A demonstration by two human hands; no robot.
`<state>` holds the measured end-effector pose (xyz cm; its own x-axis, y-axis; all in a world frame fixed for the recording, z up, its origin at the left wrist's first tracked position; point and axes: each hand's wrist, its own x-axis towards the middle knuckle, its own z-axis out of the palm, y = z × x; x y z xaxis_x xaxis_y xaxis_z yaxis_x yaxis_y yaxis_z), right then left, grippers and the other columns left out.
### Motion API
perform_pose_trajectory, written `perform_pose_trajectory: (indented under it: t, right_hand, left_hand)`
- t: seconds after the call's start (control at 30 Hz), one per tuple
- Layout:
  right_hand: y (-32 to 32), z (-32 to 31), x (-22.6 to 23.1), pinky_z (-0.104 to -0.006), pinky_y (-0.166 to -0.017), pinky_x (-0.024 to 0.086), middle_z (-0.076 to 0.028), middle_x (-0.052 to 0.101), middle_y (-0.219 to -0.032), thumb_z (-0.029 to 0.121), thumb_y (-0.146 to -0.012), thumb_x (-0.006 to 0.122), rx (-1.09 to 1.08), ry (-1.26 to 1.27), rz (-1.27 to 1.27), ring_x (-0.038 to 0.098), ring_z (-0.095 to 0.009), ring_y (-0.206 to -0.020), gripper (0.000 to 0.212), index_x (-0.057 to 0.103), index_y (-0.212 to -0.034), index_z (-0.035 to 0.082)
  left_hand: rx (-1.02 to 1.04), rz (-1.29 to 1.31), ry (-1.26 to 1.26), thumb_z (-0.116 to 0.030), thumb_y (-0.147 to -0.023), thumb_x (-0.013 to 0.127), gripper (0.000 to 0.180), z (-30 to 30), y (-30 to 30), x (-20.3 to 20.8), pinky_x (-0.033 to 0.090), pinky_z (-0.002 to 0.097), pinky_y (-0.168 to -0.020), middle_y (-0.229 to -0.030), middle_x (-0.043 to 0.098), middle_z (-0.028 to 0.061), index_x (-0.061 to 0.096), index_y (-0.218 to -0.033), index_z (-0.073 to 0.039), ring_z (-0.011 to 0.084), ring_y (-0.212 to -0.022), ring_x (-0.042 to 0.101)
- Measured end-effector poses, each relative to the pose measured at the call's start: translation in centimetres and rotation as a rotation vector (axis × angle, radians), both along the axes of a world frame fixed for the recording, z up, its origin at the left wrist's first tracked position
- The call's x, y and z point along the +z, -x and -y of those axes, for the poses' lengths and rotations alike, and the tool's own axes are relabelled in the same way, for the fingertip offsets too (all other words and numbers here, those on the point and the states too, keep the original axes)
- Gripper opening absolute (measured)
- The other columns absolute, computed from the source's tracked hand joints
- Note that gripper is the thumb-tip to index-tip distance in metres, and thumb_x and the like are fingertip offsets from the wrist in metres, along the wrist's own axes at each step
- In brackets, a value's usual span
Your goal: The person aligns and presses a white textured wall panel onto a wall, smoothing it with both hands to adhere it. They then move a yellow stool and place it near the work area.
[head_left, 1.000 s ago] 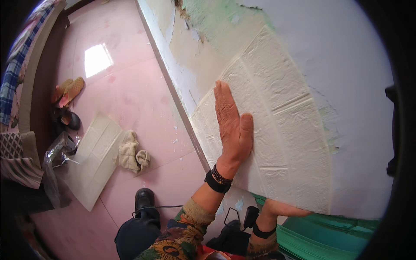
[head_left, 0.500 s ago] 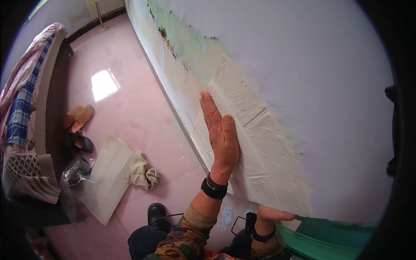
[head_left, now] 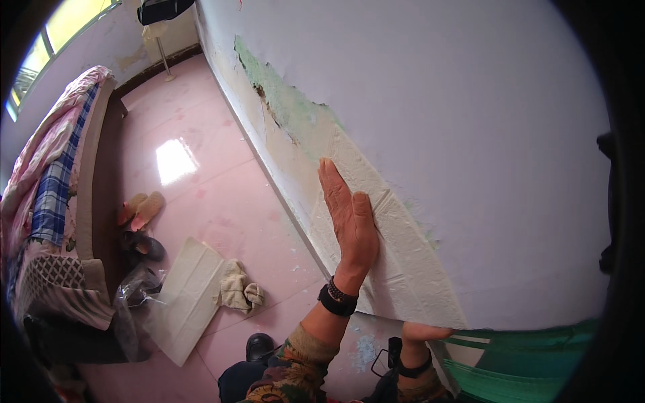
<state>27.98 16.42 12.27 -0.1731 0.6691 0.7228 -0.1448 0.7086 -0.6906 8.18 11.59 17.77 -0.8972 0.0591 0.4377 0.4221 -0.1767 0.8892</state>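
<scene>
Head view shows the left hand (head_left: 352, 218) flat, fingers straight, on the cream embossed panel (head_left: 411, 272), which lies against the peeling wall (head_left: 484, 154). At the panel's near edge, the right hand (head_left: 424, 332) is partly hidden; whether it grips cannot be told.

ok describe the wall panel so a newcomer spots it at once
Find the pale wall right of the pink floor. Low on it, the left hand lies against a cream embossed panel. Its grooved relief stands out from the smooth paint alongside.
</scene>
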Motion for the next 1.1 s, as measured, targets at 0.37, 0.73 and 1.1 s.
perform_pose_trajectory:
  t: [0.37,0.73,1.1]
  right_hand:
    - [-0.3,-0.1,0.2,-0.0415,-0.086,0.053,-0.026,0.059,-0.12,0.039,-0.102,0.039,-0.043,-0.108,0.101,0.064,-0.031,-0.101,0.057,0.047,-0.127,-0.011]
    - [-0.8,-2.7,-5.4,-0.042,-0.089,0.051,-0.026,0.056,-0.126,0.043,-0.102,0.032,0.024,-0.248,0.013,0.061,-0.033,-0.108,0.064,0.045,-0.131,-0.012]
    - [2.6,0.1,5.6,-0.0532,-0.119,0.01,-0.024,0.001,-0.162,0.066,-0.098,0.024,0.17,0.065,0.02,0.002,-0.041,-0.15,0.089,0.003,-0.157,0.003]
  left_hand:
    - [0.002,-0.193,0.04,-0.049,-0.105,0.027,0.074,0.4,1.4,1.7,0.005,0.0455,-0.121,-0.163,0.008,0.0216,0.009,-0.156,0.002,0.0358,-0.152,0.006]
    - [0.018,-0.123,0.064,-0.053,-0.105,0.024,0.076,0.2,0.8,1.9,0.005,0.0447,-0.121,-0.164,0.008,0.0192,0.009,-0.157,-0.001,0.0348,-0.152,0.005]
    - [-0.131,-0.082,0.061,-0.058,-0.104,0.02,0.081,0.0,-12.1,3.8,0.0,0.0434,-0.122,-0.164,-0.001,0.0202,0.001,-0.156,0.0,0.0333,-0.152,-0.003]
